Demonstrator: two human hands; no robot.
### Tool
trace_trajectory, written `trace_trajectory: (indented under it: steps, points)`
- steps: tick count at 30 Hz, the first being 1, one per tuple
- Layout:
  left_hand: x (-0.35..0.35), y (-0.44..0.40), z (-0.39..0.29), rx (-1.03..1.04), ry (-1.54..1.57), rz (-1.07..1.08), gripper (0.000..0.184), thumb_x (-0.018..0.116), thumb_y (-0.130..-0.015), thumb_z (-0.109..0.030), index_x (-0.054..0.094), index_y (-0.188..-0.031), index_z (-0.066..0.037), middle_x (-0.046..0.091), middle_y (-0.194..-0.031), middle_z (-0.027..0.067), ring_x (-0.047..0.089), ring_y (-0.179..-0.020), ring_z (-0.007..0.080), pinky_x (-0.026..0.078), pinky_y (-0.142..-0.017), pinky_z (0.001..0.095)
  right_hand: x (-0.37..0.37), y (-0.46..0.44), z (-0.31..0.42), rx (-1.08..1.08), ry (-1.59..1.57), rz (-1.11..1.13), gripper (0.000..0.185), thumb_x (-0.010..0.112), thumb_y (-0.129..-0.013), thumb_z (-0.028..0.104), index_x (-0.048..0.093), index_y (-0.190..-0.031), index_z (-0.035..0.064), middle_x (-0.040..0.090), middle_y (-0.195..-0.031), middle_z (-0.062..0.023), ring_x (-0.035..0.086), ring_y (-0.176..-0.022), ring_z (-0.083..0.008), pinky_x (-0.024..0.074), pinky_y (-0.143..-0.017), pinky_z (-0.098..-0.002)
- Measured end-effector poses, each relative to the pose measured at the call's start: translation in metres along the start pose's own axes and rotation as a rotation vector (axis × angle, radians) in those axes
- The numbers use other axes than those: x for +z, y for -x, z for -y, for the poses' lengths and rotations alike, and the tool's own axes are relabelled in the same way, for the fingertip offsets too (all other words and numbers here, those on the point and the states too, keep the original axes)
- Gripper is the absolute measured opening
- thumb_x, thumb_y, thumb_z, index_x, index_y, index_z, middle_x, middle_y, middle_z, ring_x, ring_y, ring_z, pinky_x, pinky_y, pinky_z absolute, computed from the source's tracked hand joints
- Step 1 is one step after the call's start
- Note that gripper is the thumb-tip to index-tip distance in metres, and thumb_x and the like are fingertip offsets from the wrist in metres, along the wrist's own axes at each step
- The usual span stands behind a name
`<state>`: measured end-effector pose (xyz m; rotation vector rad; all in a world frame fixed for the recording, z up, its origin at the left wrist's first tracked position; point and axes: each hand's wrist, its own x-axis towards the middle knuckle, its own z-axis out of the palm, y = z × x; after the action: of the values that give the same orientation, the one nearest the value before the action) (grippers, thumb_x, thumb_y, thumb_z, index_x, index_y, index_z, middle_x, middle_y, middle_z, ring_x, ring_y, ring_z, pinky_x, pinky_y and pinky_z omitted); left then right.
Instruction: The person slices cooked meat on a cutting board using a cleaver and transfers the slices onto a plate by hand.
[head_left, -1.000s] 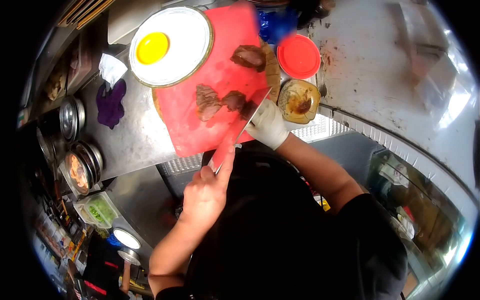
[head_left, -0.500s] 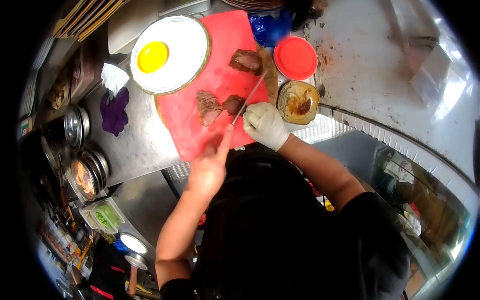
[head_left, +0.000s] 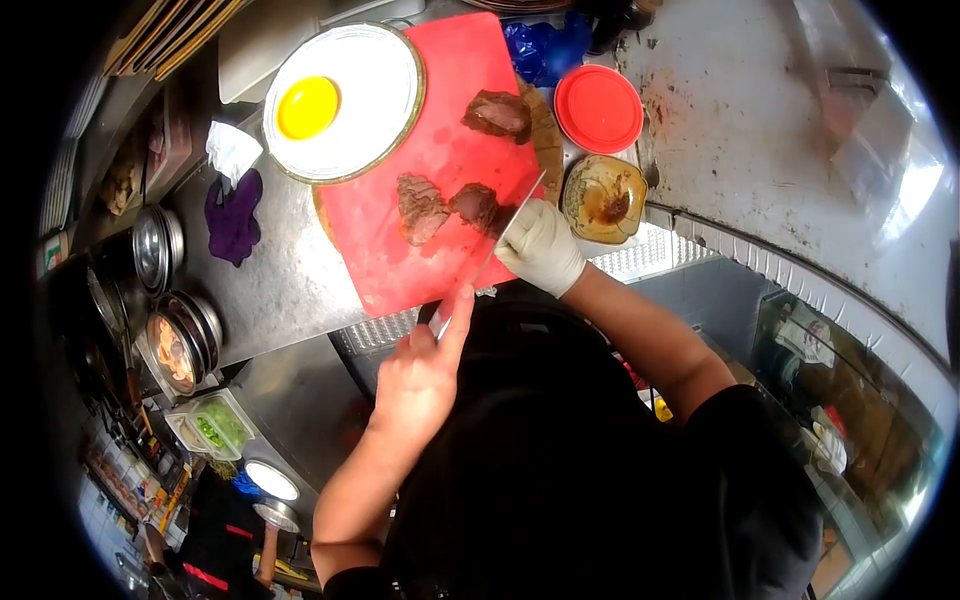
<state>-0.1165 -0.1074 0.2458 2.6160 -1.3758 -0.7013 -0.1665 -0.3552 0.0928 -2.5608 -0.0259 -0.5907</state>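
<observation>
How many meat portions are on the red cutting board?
3 visible: a meat chunk near the right edge, a sliced pile near the middle, a piece beside the knife; the right hand may hide more.

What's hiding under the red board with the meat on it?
A brown, wood-looking board peeks out past the left and right edges of the red board. The red board covers everything under its middle, so I can't see what's there.

Meat (head_left: 421, 210) on cutting board (head_left: 390, 275), bowl (head_left: 580, 177) to its right.
</observation>
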Motion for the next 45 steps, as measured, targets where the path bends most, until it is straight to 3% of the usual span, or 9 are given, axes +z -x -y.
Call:
trace_trajectory:
  steps: [7,9,13,15,16,19,34,40,45]
  points:
    - [0.005,-0.02,0.001,-0.007,0.006,0.018,0.1,0.062,-0.08,0.009,0.035,-0.173,-0.017,0.062,-0.085,0.0208,0.069,-0.068,0.0391,0.062,-0.064,0.0517,-0.001,-0.001,-0.001,0.007,-0.047,0.009,0.018,0.078,-0.076,0.009,0.066,-0.09,0.0082,0.065,-0.093,-0.0083,0.065,-0.084,-0.0324,0.0541,-0.073,-0.0462]
    - [0.032,-0.037,0.01,0.015,0.031,-0.025,0.097,0.063,-0.082,0.007,0.037,-0.172,-0.016,0.06,-0.083,0.0202,0.07,-0.067,0.0374,0.063,-0.061,0.0496,0.003,0.002,-0.004,0.004,-0.069,0.004,0.018,0.078,-0.077,0.01,0.069,-0.092,0.008,0.067,-0.096,-0.008,0.066,-0.085,-0.032,0.0552,-0.075,-0.0455]
    - [0.047,-0.046,0.024,0.081,0.199,-0.262,0.098,0.06,-0.082,0.011,0.037,-0.172,-0.02,0.062,-0.088,0.022,0.07,-0.072,0.0421,0.063,-0.068,0.0523,0.005,0.007,-0.007,0.012,-0.102,0.015,0.019,0.078,-0.077,0.01,0.071,-0.094,0.0074,0.069,-0.098,-0.0073,0.067,-0.087,-0.0316,0.0559,-0.077,-0.0456]
    - [0.042,-0.036,0.025,0.067,0.185,-0.215,0.1,0.06,-0.082,0.012,0.036,-0.173,-0.021,0.063,-0.091,0.0223,0.07,-0.073,0.0425,0.063,-0.07,0.0526,0.006,0.006,-0.005,0.011,-0.091,-0.028,0.02,0.079,-0.077,0.009,0.071,-0.095,0.0072,0.069,-0.098,-0.0071,0.067,-0.087,-0.0318,0.0558,-0.076,-0.046]
    - [0.031,-0.029,0.02,0.011,0.124,-0.073,0.1,0.06,-0.081,0.012,0.036,-0.173,-0.02,0.063,-0.092,0.0229,0.069,-0.074,0.0424,0.062,-0.07,0.0534,0.006,0.006,-0.005,0.014,-0.094,-0.024,0.02,0.079,-0.077,0.009,0.071,-0.095,0.0074,0.069,-0.097,-0.0072,0.067,-0.087,-0.0318,0.0556,-0.076,-0.046]
    - [0.015,-0.016,0.011,0.0,0.099,-0.078,0.093,0.064,-0.084,0.011,0.041,-0.17,-0.017,0.064,-0.088,0.0204,0.069,-0.072,0.0411,0.061,-0.07,0.053,0.001,0.006,-0.004,0.009,-0.082,-0.01,0.019,0.079,-0.077,0.008,0.071,-0.094,0.0078,0.069,-0.097,-0.0072,0.067,-0.086,-0.0321,0.0551,-0.074,-0.046]
    - [0.001,-0.013,-0.001,0.048,-0.046,-0.038,0.104,0.065,-0.079,0.007,0.031,-0.175,-0.015,0.059,-0.08,0.016,0.069,-0.066,0.0315,0.063,-0.059,0.0449,-0.002,0.006,-0.002,0.002,-0.03,0.006,0.02,0.078,-0.077,0.009,0.069,-0.094,0.0084,0.067,-0.096,-0.0071,0.066,-0.088,-0.0317,0.0539,-0.075,-0.0459]
    - [0.023,-0.033,0.011,0.011,0.071,0.017,0.1,0.062,-0.082,0.008,0.032,-0.174,-0.019,0.065,-0.092,0.0231,0.071,-0.072,0.041,0.063,-0.067,0.0519,0.003,0.006,-0.008,-0.008,-0.111,-0.006,0.017,0.078,-0.076,0.009,0.07,-0.091,0.0072,0.068,-0.092,-0.0075,0.066,-0.083,-0.0321,0.0554,-0.072,-0.047]
    - [0.046,-0.046,0.025,0.039,0.161,-0.142,0.097,0.059,-0.085,0.01,0.033,-0.173,-0.02,0.067,-0.099,0.0248,0.071,-0.076,0.044,0.063,-0.072,0.0539,0.0,0.004,-0.005,0.023,-0.109,0.037,0.013,0.077,-0.077,0.008,0.072,-0.089,0.0061,0.07,-0.092,-0.0078,0.067,-0.083,-0.033,0.0561,-0.071,-0.0468]
